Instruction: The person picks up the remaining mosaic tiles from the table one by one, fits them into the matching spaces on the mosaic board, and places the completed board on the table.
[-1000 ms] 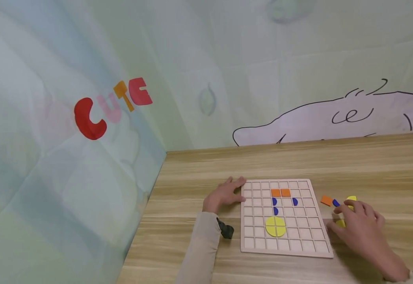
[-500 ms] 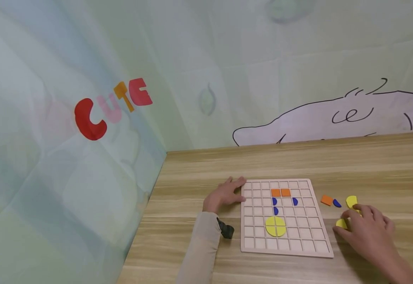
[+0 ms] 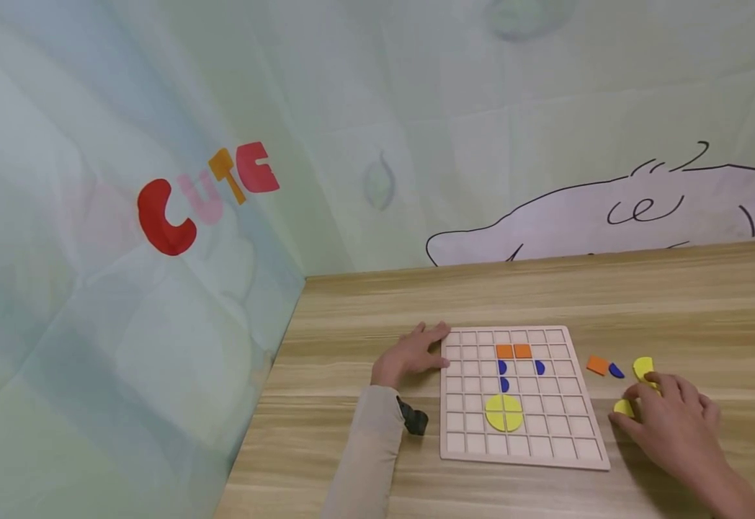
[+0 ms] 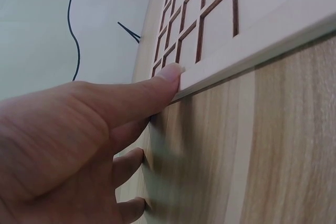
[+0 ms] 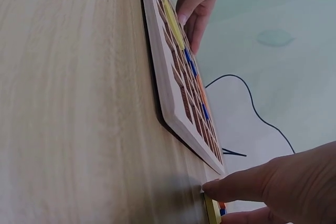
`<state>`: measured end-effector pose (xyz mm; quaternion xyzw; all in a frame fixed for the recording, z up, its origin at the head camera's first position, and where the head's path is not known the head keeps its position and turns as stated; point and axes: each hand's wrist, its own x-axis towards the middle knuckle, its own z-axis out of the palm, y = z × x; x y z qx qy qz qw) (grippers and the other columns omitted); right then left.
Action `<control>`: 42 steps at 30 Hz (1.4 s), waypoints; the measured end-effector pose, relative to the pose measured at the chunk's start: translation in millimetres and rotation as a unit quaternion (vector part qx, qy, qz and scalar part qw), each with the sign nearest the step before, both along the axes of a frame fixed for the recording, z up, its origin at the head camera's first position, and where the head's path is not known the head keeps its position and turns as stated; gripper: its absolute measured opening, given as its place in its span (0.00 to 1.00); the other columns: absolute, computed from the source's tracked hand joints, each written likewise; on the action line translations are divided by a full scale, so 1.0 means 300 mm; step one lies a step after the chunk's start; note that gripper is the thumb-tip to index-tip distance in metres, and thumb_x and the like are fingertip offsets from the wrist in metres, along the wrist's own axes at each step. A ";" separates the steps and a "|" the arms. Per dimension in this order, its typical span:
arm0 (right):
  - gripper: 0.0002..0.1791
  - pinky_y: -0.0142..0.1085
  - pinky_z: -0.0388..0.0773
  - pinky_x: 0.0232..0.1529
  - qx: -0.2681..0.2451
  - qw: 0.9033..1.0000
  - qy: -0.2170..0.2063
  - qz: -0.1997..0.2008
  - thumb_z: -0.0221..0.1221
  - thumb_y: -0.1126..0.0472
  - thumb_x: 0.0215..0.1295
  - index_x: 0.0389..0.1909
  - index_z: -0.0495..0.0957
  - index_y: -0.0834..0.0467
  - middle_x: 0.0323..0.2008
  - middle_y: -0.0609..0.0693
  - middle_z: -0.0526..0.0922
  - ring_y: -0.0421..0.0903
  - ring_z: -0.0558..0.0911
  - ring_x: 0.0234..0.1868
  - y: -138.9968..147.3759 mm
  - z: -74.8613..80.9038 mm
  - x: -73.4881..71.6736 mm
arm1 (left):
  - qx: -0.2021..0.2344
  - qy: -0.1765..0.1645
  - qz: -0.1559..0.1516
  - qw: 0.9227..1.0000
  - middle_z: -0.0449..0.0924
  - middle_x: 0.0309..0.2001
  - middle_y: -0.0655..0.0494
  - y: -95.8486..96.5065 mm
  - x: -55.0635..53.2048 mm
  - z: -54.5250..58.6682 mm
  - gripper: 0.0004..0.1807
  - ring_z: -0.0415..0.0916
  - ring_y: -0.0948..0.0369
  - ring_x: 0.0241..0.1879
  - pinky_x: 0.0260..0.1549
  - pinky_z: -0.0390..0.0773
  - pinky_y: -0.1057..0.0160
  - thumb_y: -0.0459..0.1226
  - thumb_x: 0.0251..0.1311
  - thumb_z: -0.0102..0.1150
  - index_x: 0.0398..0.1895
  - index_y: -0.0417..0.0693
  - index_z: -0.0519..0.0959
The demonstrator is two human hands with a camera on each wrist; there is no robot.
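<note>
The wooden grid board point(image 3: 559, 429) lies on the table, with two orange squares point(image 3: 514, 351), three blue half-rounds point(image 3: 503, 385) and a yellow circle of quarter pieces point(image 3: 503, 413) in its cells. My left hand point(image 3: 406, 357) rests at the board's far left edge, fingers spread; its thumb point(image 4: 169, 72) lies on the rim in the left wrist view. To the right of the board, my right hand point(image 3: 672, 425) pinches a yellow rounded piece point(image 3: 623, 409) between thumb and finger. In the right wrist view that yellow piece point(image 5: 212, 211) shows at the thumb tip. Its fingers partly hide another yellow piece.
Beyond the right hand lie a loose orange square point(image 3: 598, 365), a blue half-round point(image 3: 616, 370) and a yellow rounded piece point(image 3: 643, 367). A printed cloth wall point(image 3: 364, 108) rises behind the wooden table point(image 3: 351, 310) and along its left side.
My right hand has shifted slightly right, away from the blue and orange pieces, and its thumb and finger have come round a yellow piece. The left hand has stayed still.
</note>
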<state>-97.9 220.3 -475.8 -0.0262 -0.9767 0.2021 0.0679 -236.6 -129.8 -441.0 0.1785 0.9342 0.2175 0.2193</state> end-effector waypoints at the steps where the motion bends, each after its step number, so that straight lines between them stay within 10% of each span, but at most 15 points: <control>1: 0.18 0.70 0.48 0.52 0.001 1.000 0.001 0.000 0.69 0.54 0.50 0.36 0.79 0.63 0.55 0.73 0.63 0.74 0.55 0.58 -0.001 0.000 0.000 | 0.000 0.000 0.001 1.000 0.47 0.76 0.64 0.000 0.000 -0.001 0.38 0.36 0.54 0.77 0.74 0.41 0.47 0.46 0.65 0.57 0.75 0.59 0.53; 19: 0.16 0.71 0.47 0.54 0.007 1.000 0.025 0.003 0.68 0.57 0.48 0.34 0.80 0.63 0.57 0.73 0.64 0.73 0.55 0.59 -0.019 0.000 -0.001 | -0.013 0.004 -0.002 1.000 0.46 0.76 0.66 0.003 -0.009 -0.012 0.38 0.36 0.55 0.77 0.74 0.42 0.49 0.47 0.65 0.56 0.75 0.60 0.53; 32: 0.16 0.64 0.52 0.51 -0.036 0.989 0.115 0.082 0.70 0.57 0.46 0.34 0.81 0.61 0.54 0.65 0.70 0.65 0.62 0.58 -0.107 0.031 -0.040 | -0.009 -0.001 0.005 1.000 0.46 0.76 0.67 0.002 -0.007 -0.010 0.38 0.35 0.56 0.77 0.74 0.41 0.49 0.47 0.64 0.57 0.75 0.60 0.52; 42: 0.15 0.62 0.54 0.52 -0.029 0.991 0.083 0.106 0.70 0.54 0.46 0.31 0.81 0.59 0.55 0.64 0.72 0.63 0.62 0.60 -0.219 0.037 -0.054 | -0.014 0.003 0.004 1.000 0.46 0.76 0.67 0.002 -0.012 -0.017 0.39 0.36 0.56 0.77 0.74 0.41 0.48 0.47 0.64 0.57 0.75 0.61 0.52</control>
